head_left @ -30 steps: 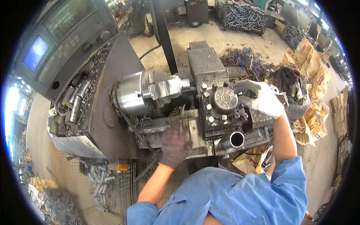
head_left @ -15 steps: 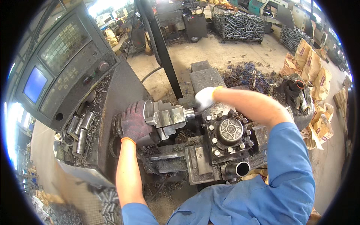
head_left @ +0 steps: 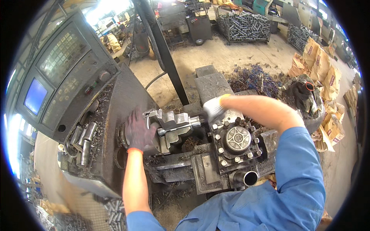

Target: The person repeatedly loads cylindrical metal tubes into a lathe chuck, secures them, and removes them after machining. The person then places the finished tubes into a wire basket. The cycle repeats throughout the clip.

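My left hand [head_left: 140,130], in a dark maroon glove, lies against the body of a lathe chuck with its fingers spread. Stepped metal jaws [head_left: 169,120] stand out from the chuck to the right of that hand. A shiny round metal part [head_left: 195,121] shows at the right end of the jaws. Beyond it is my right hand [head_left: 214,109], in a white glove, above the left side of the square tool post [head_left: 237,139]. Motion smears its fingers, and whatever they may hold is hidden.
A control panel [head_left: 63,73] with a lit blue screen [head_left: 35,96] leans at the left. Metal tubes [head_left: 86,144] lie on its chip-covered ledge. Dark swarf [head_left: 254,81] is heaped behind the tool post. Wire crates [head_left: 244,29] of metal parts and paper sacks [head_left: 327,81] stand farther off.
The chuck and its jaws have turned. My left hand has shifted on the chuck, its fingers now more spread. My right hand has moved slightly right and nearer me.
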Available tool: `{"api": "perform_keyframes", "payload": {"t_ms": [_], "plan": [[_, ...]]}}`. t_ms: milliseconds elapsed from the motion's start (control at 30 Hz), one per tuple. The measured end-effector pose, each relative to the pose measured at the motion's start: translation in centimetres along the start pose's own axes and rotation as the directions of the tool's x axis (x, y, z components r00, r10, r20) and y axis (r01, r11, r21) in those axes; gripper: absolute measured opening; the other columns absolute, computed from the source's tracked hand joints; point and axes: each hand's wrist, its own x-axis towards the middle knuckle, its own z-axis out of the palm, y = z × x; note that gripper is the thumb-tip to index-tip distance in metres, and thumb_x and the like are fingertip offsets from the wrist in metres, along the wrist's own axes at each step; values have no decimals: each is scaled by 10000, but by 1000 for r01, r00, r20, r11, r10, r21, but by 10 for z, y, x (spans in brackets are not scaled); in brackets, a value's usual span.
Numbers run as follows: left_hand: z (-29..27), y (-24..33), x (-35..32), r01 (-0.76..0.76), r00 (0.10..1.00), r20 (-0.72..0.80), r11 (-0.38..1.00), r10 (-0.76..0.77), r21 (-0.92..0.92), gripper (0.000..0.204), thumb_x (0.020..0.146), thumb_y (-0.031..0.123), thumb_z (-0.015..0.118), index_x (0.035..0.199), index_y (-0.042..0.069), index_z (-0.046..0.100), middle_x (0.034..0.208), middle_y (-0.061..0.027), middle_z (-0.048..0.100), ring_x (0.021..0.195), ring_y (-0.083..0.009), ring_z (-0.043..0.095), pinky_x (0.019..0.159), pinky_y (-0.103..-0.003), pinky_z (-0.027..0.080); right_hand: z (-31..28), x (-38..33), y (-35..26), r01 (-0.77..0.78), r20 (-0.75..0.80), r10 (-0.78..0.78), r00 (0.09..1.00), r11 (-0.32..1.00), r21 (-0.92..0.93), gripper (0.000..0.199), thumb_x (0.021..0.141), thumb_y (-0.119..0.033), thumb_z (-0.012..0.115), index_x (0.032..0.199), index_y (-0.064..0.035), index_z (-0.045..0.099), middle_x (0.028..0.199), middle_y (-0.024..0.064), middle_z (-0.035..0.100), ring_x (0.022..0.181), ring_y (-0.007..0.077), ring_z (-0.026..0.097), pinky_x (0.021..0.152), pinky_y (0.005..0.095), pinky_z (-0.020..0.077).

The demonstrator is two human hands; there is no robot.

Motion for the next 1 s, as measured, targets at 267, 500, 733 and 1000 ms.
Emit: {"api": "perform_keyframes", "payload": {"t_ms": [267, 500, 733, 1000], "plan": [[35, -23, -25, 15, 996, -84, 996, -8, 84, 943, 860, 532, 709, 1591, 37, 378, 1598, -214, 446, 1509, -367, 383, 1283, -532, 226, -32, -25, -22, -155, -95, 155, 983, 988, 1, 480, 848, -361, 751, 1037, 79, 724, 839, 256, 733, 767, 253, 735, 736, 396, 600], [22, -15, -26, 1, 996, -88, 993, 9, 115, 962, 866, 558, 703, 1608, 49, 360, 1619, -182, 433, 1540, -343, 340, 1304, -514, 185, -17, 34, -21, -10, 212, -54, 976, 956, 292, 492, 830, -445, 808, 1023, 5, 754, 965, 178, 784, 899, 270, 773, 777, 430, 595], [32, -20, -28, -26, 993, -115, 996, 36, 84, 928, 872, 560, 697, 1585, 46, 400, 1586, -192, 471, 1515, -363, 375, 1299, -529, 195, 0, 61, -19, 492, -149, -506, 850, 862, -122, 514, 796, -531, 820, 805, -18, 805, 688, 112, 726, 636, 252, 687, 668, 385, 555], [21, -11, -30, 28, 991, -132, 992, -11, 125, 901, 921, 599, 627, 1594, 49, 391, 1635, -198, 423, 1556, -352, 329, 1306, -522, 182, 20, -69, 37, -104, -577, 133, 806, 991, 84, 776, 614, -387, 841, 1243, 26, 646, 1023, 255, 750, 923, 376, 750, 842, 437, 605]]}}
